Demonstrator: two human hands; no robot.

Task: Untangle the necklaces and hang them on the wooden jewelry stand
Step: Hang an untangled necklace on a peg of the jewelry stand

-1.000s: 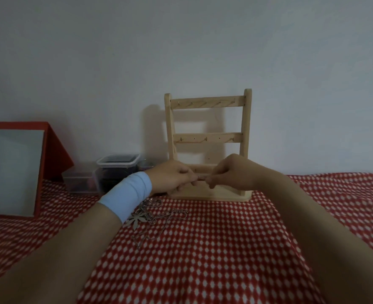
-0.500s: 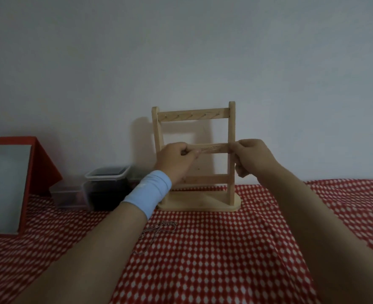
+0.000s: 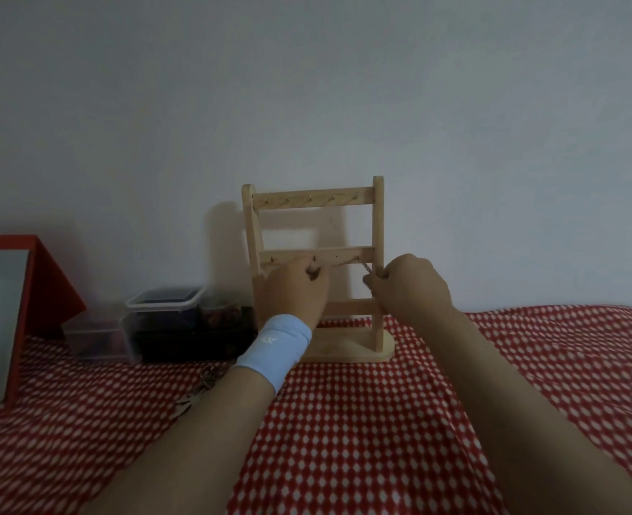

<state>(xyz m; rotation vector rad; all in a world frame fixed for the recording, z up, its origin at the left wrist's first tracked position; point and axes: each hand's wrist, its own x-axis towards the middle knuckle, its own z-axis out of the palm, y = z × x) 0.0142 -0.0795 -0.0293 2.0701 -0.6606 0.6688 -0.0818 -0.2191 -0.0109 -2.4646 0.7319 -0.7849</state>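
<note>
The right hand [image 3: 411, 288] pinches a thin chain [image 3: 367, 270] in its curled fingertips, and the chain runs up from them to the 2nd of 3 rails on the wooden stand [image 3: 378, 224]. The left hand [image 3: 292, 295] has its fingers bunched against that same rail, left of the right fingers; whether they pinch the chain cannot be told. More necklaces [image 3: 195, 394] lie on the cloth [image 3: 362, 421], below and left of the left fingers.

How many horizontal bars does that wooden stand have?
3: top bar, highest up; middle bar, by the left hand and right hand; bottom bar, partly hidden behind both hands.
</note>
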